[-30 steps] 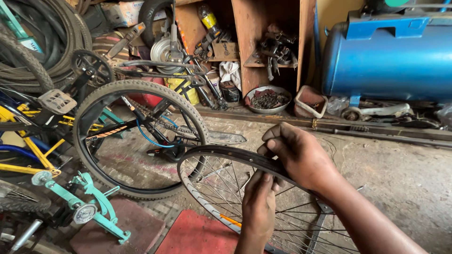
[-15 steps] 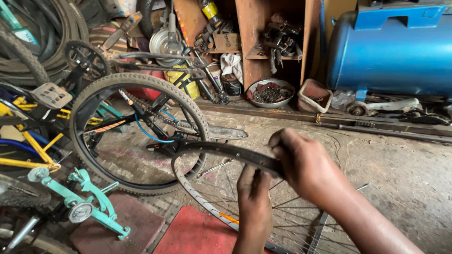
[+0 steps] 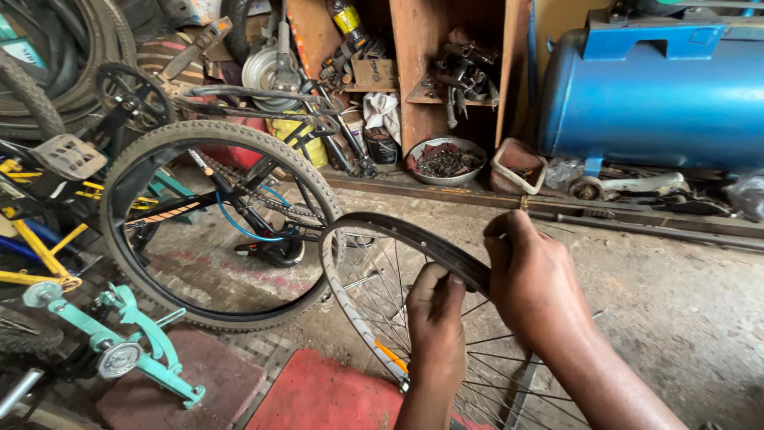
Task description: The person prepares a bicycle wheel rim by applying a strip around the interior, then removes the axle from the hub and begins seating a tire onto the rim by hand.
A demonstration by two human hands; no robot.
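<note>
While hands (image 3: 485, 306) grip rim (image 3: 350, 306), dusty concrete floor (image 3: 676, 295), cluttered workshop

Two hands, left (image 3: 435, 330) and right (image 3: 535, 283), one spoked wheel rim (image 3: 358, 306), one tyred bicycle wheel (image 3: 219, 223), one blue tank (image 3: 652, 91), one metal bowl (image 3: 446, 162), two red mats (image 3: 322, 394).

Packages and labels in a bicycle workshop.
A yellow can (image 3: 347, 17) with a dark label band stands tilted high in the wooden shelf. Below it sits a small brown cardboard box (image 3: 374, 73). A yellow container (image 3: 296, 140) with black markings stands on the floor, behind the upright tyre. No screens or signs show.
</note>
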